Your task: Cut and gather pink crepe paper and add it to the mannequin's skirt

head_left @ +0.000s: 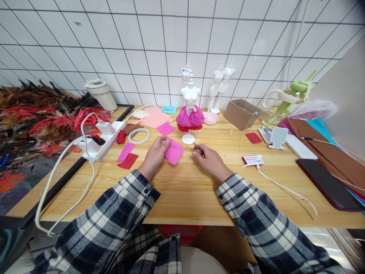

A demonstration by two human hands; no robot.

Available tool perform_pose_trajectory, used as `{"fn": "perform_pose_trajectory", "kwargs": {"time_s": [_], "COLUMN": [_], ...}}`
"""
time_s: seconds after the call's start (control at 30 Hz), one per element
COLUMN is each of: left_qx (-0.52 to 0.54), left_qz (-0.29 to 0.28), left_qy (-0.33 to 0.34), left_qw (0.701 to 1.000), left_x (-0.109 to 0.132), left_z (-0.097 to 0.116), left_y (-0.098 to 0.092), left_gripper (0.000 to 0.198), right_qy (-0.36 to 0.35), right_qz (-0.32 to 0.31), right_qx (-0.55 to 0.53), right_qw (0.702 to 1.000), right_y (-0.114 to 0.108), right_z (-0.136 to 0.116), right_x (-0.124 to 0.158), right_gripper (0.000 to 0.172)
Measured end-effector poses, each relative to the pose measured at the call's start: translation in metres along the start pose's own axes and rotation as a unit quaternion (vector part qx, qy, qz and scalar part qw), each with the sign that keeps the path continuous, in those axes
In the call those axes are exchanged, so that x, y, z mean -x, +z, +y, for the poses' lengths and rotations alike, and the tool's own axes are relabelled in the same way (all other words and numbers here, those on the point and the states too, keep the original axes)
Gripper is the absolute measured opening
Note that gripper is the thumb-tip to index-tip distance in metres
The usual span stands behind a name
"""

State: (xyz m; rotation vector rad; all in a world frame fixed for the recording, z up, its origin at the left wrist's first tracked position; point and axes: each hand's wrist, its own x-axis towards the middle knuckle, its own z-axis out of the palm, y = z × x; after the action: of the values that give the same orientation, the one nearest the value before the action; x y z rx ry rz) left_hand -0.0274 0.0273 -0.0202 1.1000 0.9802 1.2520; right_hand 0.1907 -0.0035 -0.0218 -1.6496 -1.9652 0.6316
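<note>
Fingers: the left hand is pinching the sheet between thumb and fingers; the right hand is gripping the tool, fingers curling around it.
Table: is spreading beneath both hands; clock hours below are counting from the sheet.
Form: is standing upright at one o'clock, wearing a pink-and-red skirt.
Strip: is lying at nine o'clock, holding plugs.
Box: is sitting at two o'clock.
Tape: is lying flat at ten o'clock.
Sheet: pink, is showing between the hands.
Tool: is pointing toward eleven o'clock, its kind staying unclear.
</note>
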Motion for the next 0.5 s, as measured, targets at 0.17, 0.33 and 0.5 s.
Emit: {"fn": "perform_pose_trajectory", "kwargs": {"time_s": [0.17, 0.33, 0.5], "left_qx": [-0.019, -0.013, -0.013], "left_qz": [-0.001, 0.026, 0.079], "left_qy": [-0.019, 0.001, 0.037], "left_qw": [1.0, 1.0, 0.996], "left_x": [0.001, 0.001, -0.004], "left_z": [0.002, 0.006, 0.005], "left_y": [0.0, -0.003, -0.009], "left_gripper": [0.036, 0.039, 0.034], "right_qy": [0.06, 0.109, 0.089], "right_qz": [0.052, -0.246, -0.161], "right_qx": [0.0, -0.448, -0.479], "right_qw": [0.997, 0.852, 0.859], "right_y": [-0.02, -0.011, 0.006], "right_z": [0.027, 0.009, -0.001], "right_x": [-0.014, -0.002, -0.006], "right_gripper": [0.038, 0.029, 0.023]}}
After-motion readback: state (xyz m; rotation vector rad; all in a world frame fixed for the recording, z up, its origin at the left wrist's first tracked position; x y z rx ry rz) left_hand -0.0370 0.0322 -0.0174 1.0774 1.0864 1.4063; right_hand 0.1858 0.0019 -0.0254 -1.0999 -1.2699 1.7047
